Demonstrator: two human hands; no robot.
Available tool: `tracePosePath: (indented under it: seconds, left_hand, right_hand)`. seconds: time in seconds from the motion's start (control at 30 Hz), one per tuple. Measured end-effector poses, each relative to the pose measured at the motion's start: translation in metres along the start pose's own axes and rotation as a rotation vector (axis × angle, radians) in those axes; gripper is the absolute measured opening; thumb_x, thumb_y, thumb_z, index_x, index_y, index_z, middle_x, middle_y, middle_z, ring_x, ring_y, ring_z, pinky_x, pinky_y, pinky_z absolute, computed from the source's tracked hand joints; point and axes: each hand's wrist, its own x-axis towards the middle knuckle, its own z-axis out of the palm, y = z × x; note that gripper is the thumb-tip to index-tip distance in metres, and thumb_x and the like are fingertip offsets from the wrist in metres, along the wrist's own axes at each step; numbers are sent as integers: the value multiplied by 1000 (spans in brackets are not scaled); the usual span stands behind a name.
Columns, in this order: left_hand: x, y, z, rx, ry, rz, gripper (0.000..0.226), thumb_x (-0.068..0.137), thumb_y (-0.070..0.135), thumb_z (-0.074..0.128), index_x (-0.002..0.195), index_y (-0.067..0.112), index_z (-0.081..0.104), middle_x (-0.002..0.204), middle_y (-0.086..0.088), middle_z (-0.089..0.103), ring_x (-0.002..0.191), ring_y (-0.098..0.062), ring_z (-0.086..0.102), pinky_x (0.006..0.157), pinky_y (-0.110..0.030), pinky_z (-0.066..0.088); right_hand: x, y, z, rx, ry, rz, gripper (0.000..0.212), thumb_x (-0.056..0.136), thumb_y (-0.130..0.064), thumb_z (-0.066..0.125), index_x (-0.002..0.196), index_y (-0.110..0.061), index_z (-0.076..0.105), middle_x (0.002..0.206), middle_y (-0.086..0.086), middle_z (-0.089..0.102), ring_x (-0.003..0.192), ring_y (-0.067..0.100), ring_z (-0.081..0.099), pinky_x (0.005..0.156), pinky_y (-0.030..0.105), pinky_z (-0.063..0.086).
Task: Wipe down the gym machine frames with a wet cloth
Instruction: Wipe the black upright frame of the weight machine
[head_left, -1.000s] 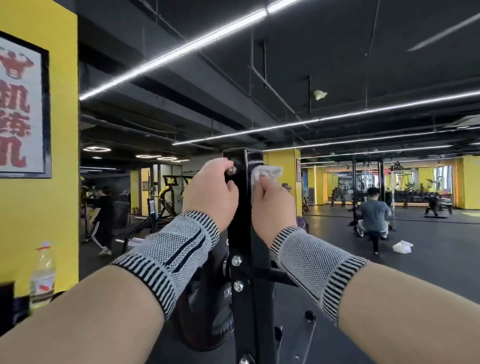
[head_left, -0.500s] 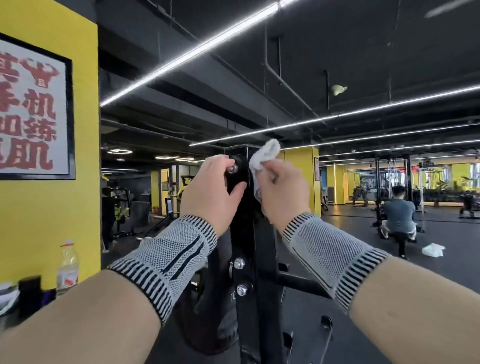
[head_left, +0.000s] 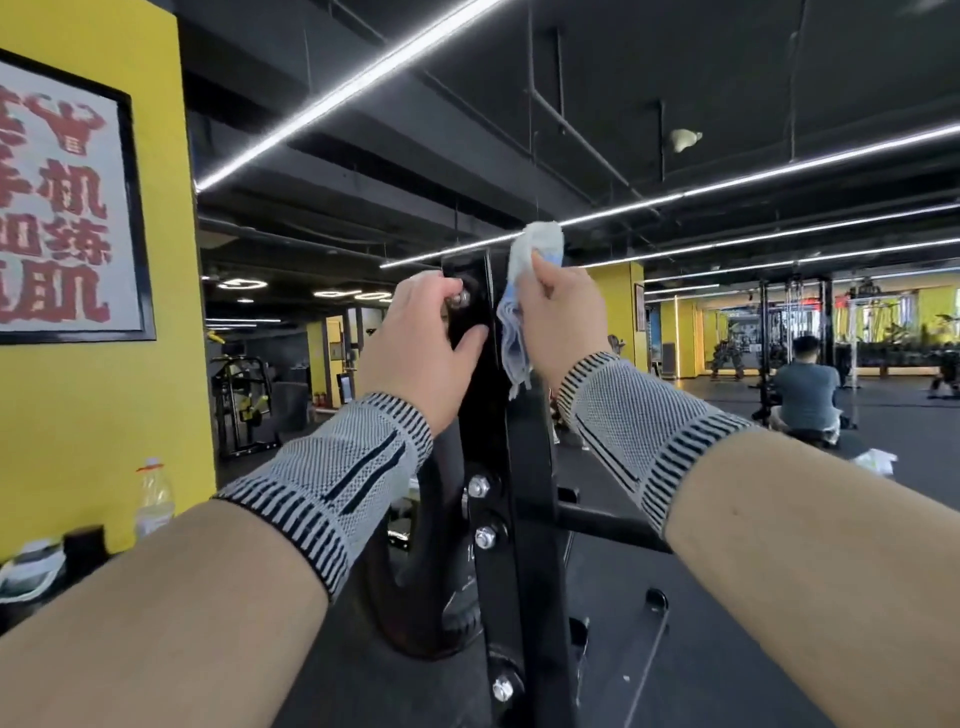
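Long white light strips (head_left: 363, 83) are glowing across the dark ceiling (head_left: 675, 62), leaving the hall dim. Daylight is glaring from the far right. The wide lens is bending the edges, and distant machines are looking soft.

Glossy black metal frame (head_left: 480, 415) with shiny steel bolts (head_left: 478, 487); soft, crumpled white cloth (head_left: 535, 260)

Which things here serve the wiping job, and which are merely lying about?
Job:
- crumpled white-and-blue cloth, in the right hand
- black steel machine upright, steadied by the left hand

Lying about:
- clear plastic bottle with orange cap
- white crumpled item on the floor
- black weight plate
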Motion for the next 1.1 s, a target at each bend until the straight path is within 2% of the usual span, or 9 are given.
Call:
tracePosePath:
  seconds: [0.13,0.3,0.43,0.6,0.73,0.83,0.93,1.03,1.1]
  left_hand:
    - [0,0,1,16,1,-11,42,92,35,59,131,26,44,137,9,49,92,-2,54,72,-21,39]
    - [-2,-2,7,-13,-4,-9,42,93,31,58,131,24,42,133,6,51,87,-5,55,59,-11,31]
    - [-5,-3,6,-48,-23,-19,48,93,30,58,136,27,38,136,5,50,99,-13,62,74,-24,44]
    - [-12,-6,4,-17,-89,-24,62,93,29,58,145,34,25,141,4,46,84,-12,62,72,-35,57]
    - [-13,-8,5,-42,-100,-26,64,92,28,59,145,36,24,139,2,47,87,-13,62,70,-28,52]
    - [-22,-12,6,-80,-135,-32,76,92,24,60,149,40,13,143,2,42,84,-9,63,65,-16,44]
    - [-39,-22,10,-149,-204,-101,73,96,20,53,152,38,9,127,10,51,66,-5,61,60,-18,49]
    - [-45,-35,15,-216,-260,-229,46,100,17,40,144,30,37,114,10,63,70,-10,63,69,-33,55]
    - [-46,-40,16,-305,-293,-316,39,98,11,38,130,27,52,105,-3,69,83,-20,65,82,-44,56]
  right_hand:
    - [-45,33,9,-157,-90,277,32,100,-20,35,102,-2,61,91,14,54,76,24,45,69,31,39]
    - [-63,2,3,40,-105,98,17,98,-13,35,105,-8,49,112,6,40,78,10,45,79,29,45]
    - [-74,9,6,145,-59,262,38,100,-15,34,136,-11,43,121,7,41,94,17,50,81,23,43]
    - [-126,30,13,-217,-322,567,32,98,-14,36,124,-7,53,126,14,52,110,26,42,79,25,36]
    - [-95,12,11,-24,-103,314,28,99,-14,38,123,-9,51,116,12,47,84,17,47,81,29,48]
    - [-93,5,9,-59,-158,347,24,99,-10,35,114,-7,53,88,-1,41,93,28,54,82,35,45]
    - [-124,18,10,-237,-211,319,32,96,-8,39,126,-5,50,108,13,46,102,26,46,77,28,33]
    - [-125,5,2,-362,-208,-91,37,96,-8,45,132,-13,48,119,6,42,100,17,46,77,14,36]
    - [-102,1,1,-533,-163,-394,44,89,-6,47,132,-17,52,126,9,44,107,26,46,88,27,46]
